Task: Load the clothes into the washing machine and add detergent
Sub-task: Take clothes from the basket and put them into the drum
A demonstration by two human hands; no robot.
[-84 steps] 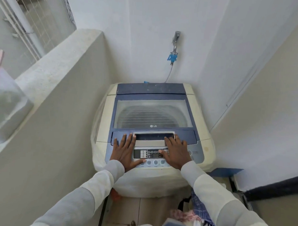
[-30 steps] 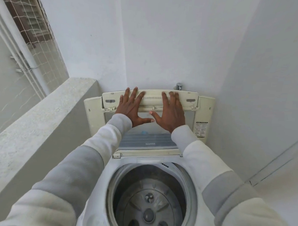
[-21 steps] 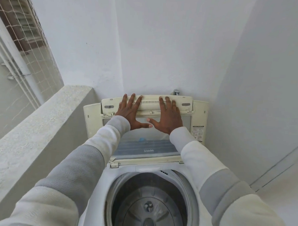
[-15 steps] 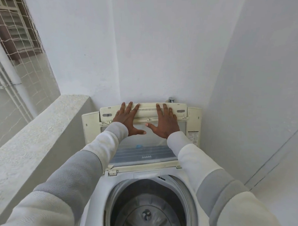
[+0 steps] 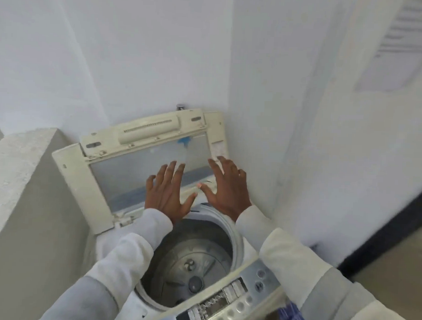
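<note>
"Washing machine (image 5: 238, 241): where is it from where you stand?"

"Right under me, from the centre of my view down to 6 o'clock, pushed into the corner of the white walls. Its lid (image 5: 148, 131) stands folded up at 12 o'clock, close to the back wall. The drum (image 5: 189, 264) is uncovered at 6, showing its metal floor."

"And your hands?"

"Both are raised in front of the lid's clear pane. My left hand (image 5: 167, 196) is flat, with fingers straight and spread, holding nothing. My right hand (image 5: 228, 186) is just beside it, at its 3 o'clock, with fingers fanned out the same way and nothing in it. The view is blurred, so I cannot tell whether either hand touches the lid."

"What else is around?"

"The control panel (image 5: 231, 301) lies at 5 o'clock, by my right sleeve. A bit of blue checked cloth (image 5: 293, 317) shows past it at the bottom edge. A concrete ledge (image 5: 18, 177) runs along 9 o'clock."
</note>
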